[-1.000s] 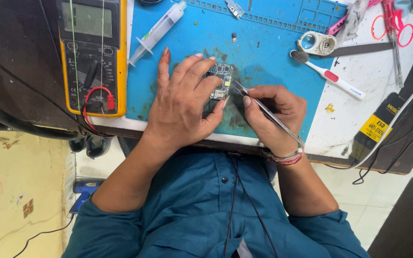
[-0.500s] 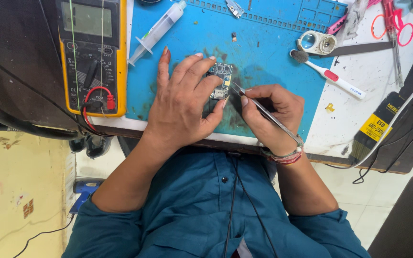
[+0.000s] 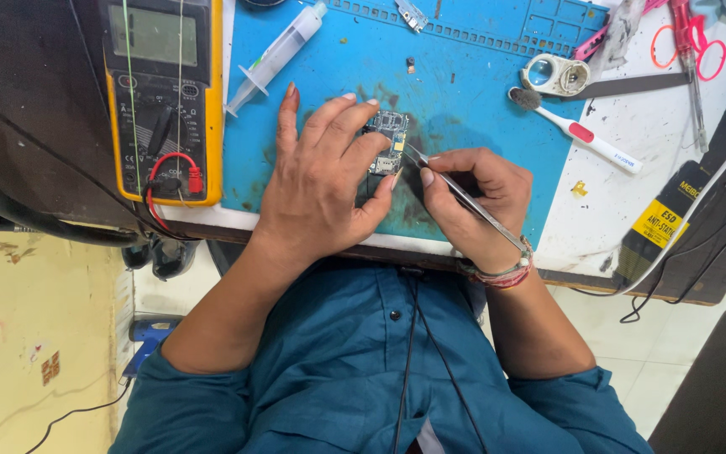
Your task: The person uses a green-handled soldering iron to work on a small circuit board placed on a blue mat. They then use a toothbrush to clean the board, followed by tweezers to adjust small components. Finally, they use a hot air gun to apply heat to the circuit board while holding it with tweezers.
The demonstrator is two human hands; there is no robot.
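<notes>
A small circuit board lies on the blue work mat, partly hidden under my fingers. My left hand rests flat over it, its fingertips pinning the board down. Just to its right, my right hand grips slim metal tweezers. The tweezer tips touch the board's right edge, and the tail runs back over my wrist.
A yellow multimeter with red and black leads sits at the left. A plastic syringe lies on the mat's upper left. To the right are a toothbrush, a round magnifier, pink-handled scissors and a black brush.
None of note: both hands stay on the board, with the tweezers only slightly shifted at its edge.
</notes>
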